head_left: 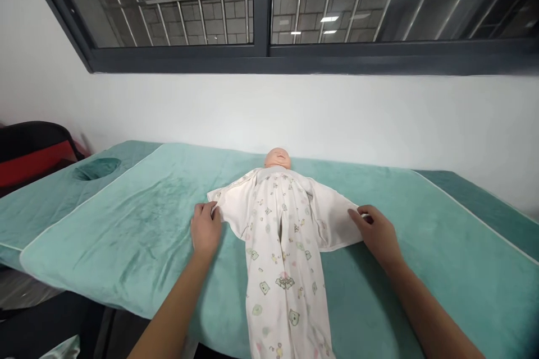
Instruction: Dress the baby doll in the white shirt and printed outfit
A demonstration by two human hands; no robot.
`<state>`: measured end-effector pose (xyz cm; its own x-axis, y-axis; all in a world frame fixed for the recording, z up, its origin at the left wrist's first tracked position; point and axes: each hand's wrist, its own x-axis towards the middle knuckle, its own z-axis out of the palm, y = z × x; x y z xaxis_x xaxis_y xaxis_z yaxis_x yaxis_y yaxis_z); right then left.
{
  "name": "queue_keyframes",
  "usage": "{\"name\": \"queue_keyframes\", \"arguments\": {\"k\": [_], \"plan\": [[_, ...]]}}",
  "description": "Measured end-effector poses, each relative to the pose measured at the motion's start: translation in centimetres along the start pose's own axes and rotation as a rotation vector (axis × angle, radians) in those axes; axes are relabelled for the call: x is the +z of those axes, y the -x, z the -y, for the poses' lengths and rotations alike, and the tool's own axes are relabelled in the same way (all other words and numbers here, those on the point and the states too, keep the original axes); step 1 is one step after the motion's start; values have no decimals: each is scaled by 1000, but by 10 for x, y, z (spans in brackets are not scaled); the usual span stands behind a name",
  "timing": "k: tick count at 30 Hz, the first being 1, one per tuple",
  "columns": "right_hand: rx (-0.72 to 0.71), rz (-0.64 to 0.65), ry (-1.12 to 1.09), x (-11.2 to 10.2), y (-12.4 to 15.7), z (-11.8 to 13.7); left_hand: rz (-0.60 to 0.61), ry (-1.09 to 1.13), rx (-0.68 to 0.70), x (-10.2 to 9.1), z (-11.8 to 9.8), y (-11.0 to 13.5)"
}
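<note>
A baby doll lies on its back, its head [278,157] showing above a white baby romper [286,258] printed with small animals. The romper is spread over the body, with both sleeves out to the sides. At the end of the left-hand sleeve [236,202], my left hand [206,229] pinches the cuff between thumb and fingers. Opposite it, my right hand [376,233] grips the edge of the right-hand sleeve [334,216]. A small dark slit runs down the middle of the romper's front. The doll's arms and legs are hidden.
Teal plush covers drape the massage bed [138,235], which has a face hole [96,169] at its left end. Behind runs a white wall with a dark-framed window [261,56]. A black and red object [37,157] stands at far left.
</note>
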<state>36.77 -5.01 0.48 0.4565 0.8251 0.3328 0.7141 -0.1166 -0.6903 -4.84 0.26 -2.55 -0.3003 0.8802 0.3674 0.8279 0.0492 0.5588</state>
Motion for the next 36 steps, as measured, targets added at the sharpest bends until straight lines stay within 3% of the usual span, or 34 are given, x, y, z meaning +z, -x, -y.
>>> {"name": "queue_keyframes", "arguments": {"k": [3, 6, 7, 9, 11, 12, 14, 17, 19, 22, 25, 29, 33, 36], "plan": [[130, 44, -343, -3, -6, 36, -8, 3, 16, 0, 0, 1], [124, 221, -648, -6, -7, 91, -8, -8, 2, 0, -1, 1], [57, 265, -669, -7, -7, 110, -6, -11, -1, -1, -2, 2], [-169, 500, -598, -7, -7, 142, 1, -15, 3, -1, -2, 2], [-341, 715, -485, -1, -11, 160, 11, -19, 8, -1, -2, 3], [-368, 752, -453, 5, -13, 164, 15, -20, 9, -1, -2, 3], [-323, 641, -445, 22, -18, 162, 16, -21, 6, -1, -2, 2], [-229, 339, -425, 57, -20, 148, 12, 0, -11, -2, -3, 2], [-235, 247, -405, 77, -15, 138, 17, 53, -36, -3, -4, 2], [-340, 244, -431, 89, -6, 129, 33, 195, -82, -5, -5, 5], [-435, 263, -484, 88, -4, 124, 27, 362, -98, -9, -8, 6], [-407, 308, -490, 85, -7, 122, 38, 586, -114, -18, -27, 5], [-458, 327, -337, 85, -16, 126, 43, 725, -69, -25, -60, 3], [-589, 286, -110, 87, -30, 138, -7, 699, -6, -14, -72, 5]]}}
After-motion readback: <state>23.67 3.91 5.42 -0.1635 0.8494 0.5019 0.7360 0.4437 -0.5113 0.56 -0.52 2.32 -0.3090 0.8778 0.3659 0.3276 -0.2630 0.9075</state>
